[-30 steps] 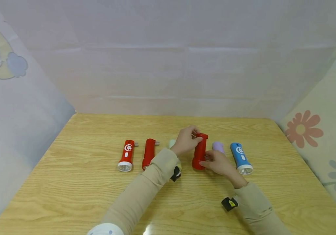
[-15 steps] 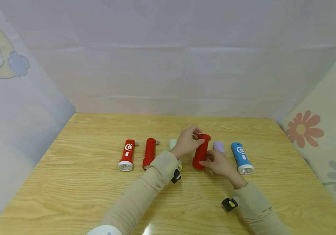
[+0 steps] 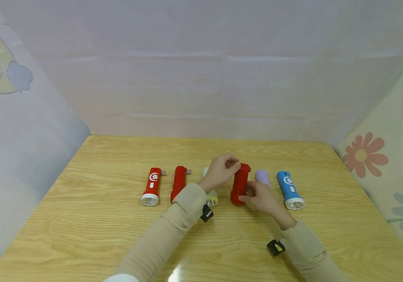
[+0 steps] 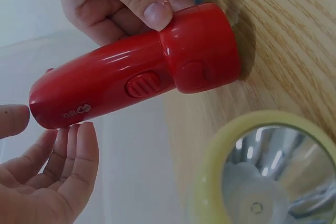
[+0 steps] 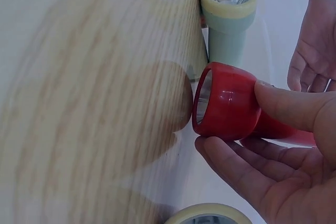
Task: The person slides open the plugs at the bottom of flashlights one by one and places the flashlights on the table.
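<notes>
A red flashlight (image 3: 240, 184) stands nearly upright, lens down, its rim right at the wooden table. My right hand (image 3: 262, 197) grips its wide head, thumb on one side and fingers on the other in the right wrist view. My left hand (image 3: 219, 172) is at the tail end; in the left wrist view its loosely bent fingertips (image 4: 86, 135) and thumb tip lie right at the edge of the tail. A ribbed switch shows on the red barrel (image 4: 136, 66). Beside it, a mint flashlight with a yellow rim (image 5: 228, 11) lies partly under my left wrist.
Left of my hands lie a red flashlight with a white head (image 3: 152, 186) and a plain red one (image 3: 179, 182), both with plug prongs out. A lilac flashlight (image 3: 262, 177), partly hidden by my right hand, and a blue one (image 3: 289, 190) lie to the right. Cloth walls surround the table.
The flashlight's tail first tips right, then comes back left and slightly toward me. My left hand has shifted left, its thumb sliding off the barrel to the edge. The right hand stays put.
</notes>
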Tool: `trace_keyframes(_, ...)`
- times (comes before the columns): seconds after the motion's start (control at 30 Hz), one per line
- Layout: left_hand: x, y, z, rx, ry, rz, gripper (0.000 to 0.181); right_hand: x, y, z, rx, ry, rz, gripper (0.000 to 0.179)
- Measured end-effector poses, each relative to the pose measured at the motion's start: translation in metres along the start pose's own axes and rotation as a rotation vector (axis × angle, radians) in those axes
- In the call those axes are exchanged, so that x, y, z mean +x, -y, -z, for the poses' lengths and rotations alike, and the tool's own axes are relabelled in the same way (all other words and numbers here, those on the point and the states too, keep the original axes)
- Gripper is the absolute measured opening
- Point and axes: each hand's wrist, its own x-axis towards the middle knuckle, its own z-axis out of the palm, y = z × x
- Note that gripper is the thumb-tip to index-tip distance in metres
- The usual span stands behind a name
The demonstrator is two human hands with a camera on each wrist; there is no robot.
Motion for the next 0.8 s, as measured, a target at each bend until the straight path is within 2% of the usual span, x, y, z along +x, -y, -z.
trace_keyframes(0.27, -0.007, -0.001, 0.001, -0.005, 0.037, -0.006, 0.021, -0.003, -0.004, -0.002, -0.001, 0.018, 0.068, 0.034)
trace_keyframes(0.5, -0.012, -0.003, 0.002, 0.014, 0.059, -0.025, 0.018, -0.006, -0.002, -0.001, -0.007, 0.038, 0.082, 0.03)
trace_keyframes(0.8, -0.02, -0.004, -0.001, -0.011, 0.096, -0.038, 0.015, -0.006, -0.003, -0.001, -0.034, 0.049, 0.087, 0.031)
